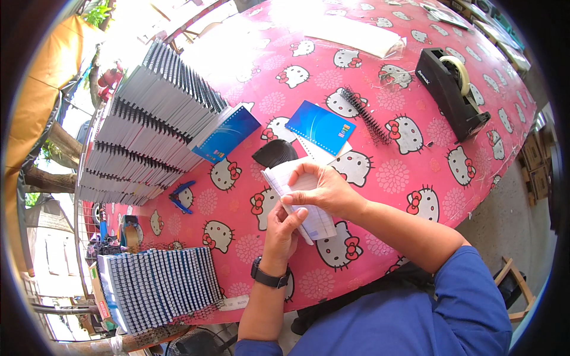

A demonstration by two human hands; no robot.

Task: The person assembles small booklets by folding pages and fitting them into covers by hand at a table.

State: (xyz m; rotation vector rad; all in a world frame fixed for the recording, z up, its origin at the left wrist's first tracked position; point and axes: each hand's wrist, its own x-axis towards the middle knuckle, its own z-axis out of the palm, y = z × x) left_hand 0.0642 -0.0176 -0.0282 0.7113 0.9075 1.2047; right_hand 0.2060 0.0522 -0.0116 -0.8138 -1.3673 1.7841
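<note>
Both my hands grip a small sheaf of white ruled paper (pixel 321 223) above the pink tablecloth. My left hand (pixel 282 230), with a black watch on its wrist, is closed on the lower left edge, thumb on top. My right hand (pixel 328 188) pinches the upper edge, fingers curled over the sheets. Just beyond the paper lies a dark, rounded, ribbed object (pixel 275 152) whose kind I cannot make out. Farther off are a blue notebook cover (pixel 322 126) with punched holes, lying over white sheets, and a black spiral binding coil (pixel 366 117).
Tall stacks of spiral-bound notebooks (pixel 139 127) stand at the left, a blue cover (pixel 228 134) against them. Blue-handled pliers (pixel 181 198) lie nearby. More bound notebooks (pixel 160 288) sit near left. A black tape dispenser (pixel 449 89) and white packet (pixel 356 37) lie far right and back.
</note>
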